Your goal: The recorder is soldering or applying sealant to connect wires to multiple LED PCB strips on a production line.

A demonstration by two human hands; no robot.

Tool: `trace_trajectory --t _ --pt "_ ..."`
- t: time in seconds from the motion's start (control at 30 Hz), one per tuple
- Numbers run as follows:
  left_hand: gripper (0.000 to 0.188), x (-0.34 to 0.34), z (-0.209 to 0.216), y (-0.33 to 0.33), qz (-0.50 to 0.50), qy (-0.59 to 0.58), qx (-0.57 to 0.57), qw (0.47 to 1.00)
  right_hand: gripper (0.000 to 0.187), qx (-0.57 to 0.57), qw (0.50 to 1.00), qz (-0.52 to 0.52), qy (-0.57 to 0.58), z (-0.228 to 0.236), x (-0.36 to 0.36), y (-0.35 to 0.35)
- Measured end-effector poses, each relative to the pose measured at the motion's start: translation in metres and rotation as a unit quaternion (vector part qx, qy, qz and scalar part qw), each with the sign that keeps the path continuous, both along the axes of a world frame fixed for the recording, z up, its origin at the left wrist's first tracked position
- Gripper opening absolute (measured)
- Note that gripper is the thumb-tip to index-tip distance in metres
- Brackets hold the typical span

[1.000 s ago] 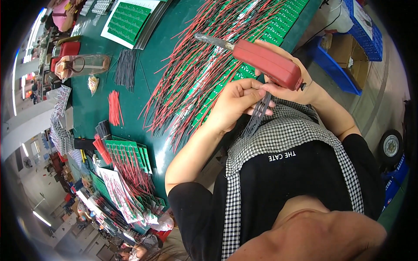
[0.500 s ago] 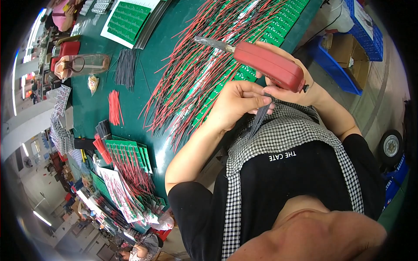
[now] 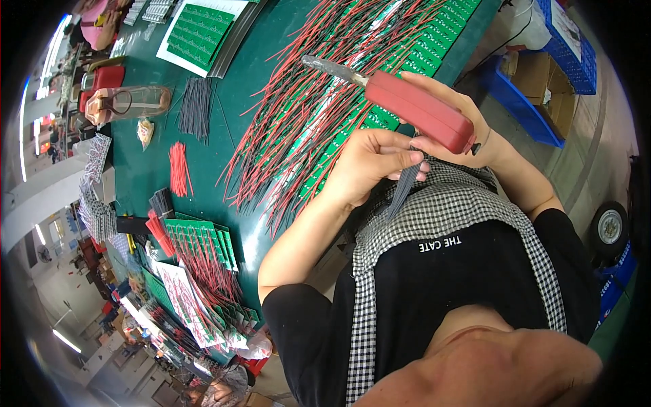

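Left hand (image 3: 378, 161): fingers pinched shut with the thumb on a bundle of black wires (image 3: 406, 186) — loose ends hanging over a checked apron (image 3: 441, 210).
Right hand (image 3: 471, 110): fingers wrapped round a red tool (image 3: 420, 112), metal tip leftward.
Tabletop (image 3: 207, 169): green boards (image 3: 426, 55) beneath red-and-black wires (image 3: 291, 129) — farther left, a clear bottle (image 3: 146, 100).

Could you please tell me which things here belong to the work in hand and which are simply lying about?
Seemingly part of the work:
Red tool, in the right hand
Black wires, pinched in the left hand
Green boards, partly covered by red and black wires

Probably just lying about:
Drinking bottle
Small wrapped packet
Blue crate
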State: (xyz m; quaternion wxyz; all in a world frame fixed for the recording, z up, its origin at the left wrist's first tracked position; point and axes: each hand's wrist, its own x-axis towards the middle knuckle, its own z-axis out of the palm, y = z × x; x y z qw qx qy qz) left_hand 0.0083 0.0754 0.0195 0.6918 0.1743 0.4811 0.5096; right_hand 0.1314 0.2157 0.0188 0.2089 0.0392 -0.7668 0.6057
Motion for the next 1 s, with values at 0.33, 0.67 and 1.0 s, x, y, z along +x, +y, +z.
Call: trace_trajectory --t 0.33,0.67,1.0 --pt "0.014 -0.002 -0.001 0.001 0.013 -0.039 0.032 0.999 0.067 -0.020 0.999 -0.004 -0.037 0.012 0.013 0.015" --pt "0.013 -0.007 0.020 -0.016 0.026 -0.011 0.037 0.999 0.055 0.292 0.955 -0.011 0.057 0.011 0.019 0.026" --pt "0.027 0.001 0.005 -0.129 -0.020 0.852 0.106 0.513 0.049 0.249 0.953 -0.020 -0.174 -0.009 0.087 -0.006"
